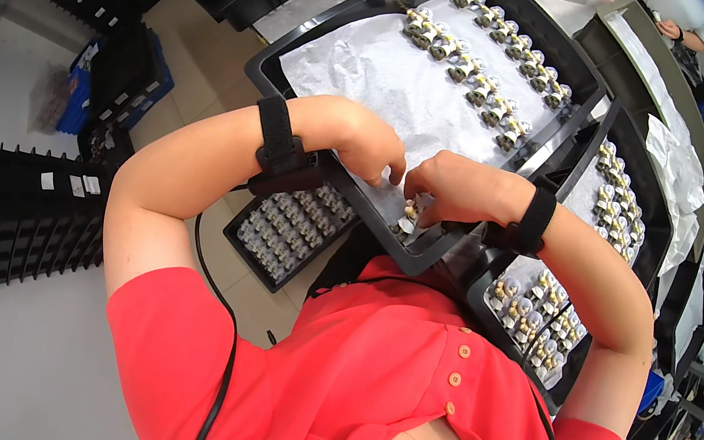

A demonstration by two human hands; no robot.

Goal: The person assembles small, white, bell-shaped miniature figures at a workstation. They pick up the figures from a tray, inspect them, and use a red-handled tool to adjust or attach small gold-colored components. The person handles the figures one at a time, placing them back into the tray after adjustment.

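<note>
Both my hands are over the near edge of a black tray (269, 71) lined with white paper. My right hand (457, 188) has its fingers bent down around a small figurine (408, 219) with white and gold parts, at the tray's near corner. My left hand (368, 142) is just beside it, fingers curled and fingertips low over the paper; what they hold, if anything, is hidden. Farther back on the paper, similar figurines (481, 89) with clear round tops and dark bases stand in two rows.
A second lined tray (657, 220) with more figurines adjoins on the right. Below, a smaller black tray (275, 280) holds rows of them. Stacked black crates (14, 224) stand at left. Black cables (227, 356) run along my body. Another person's hand (669, 29) shows at far right.
</note>
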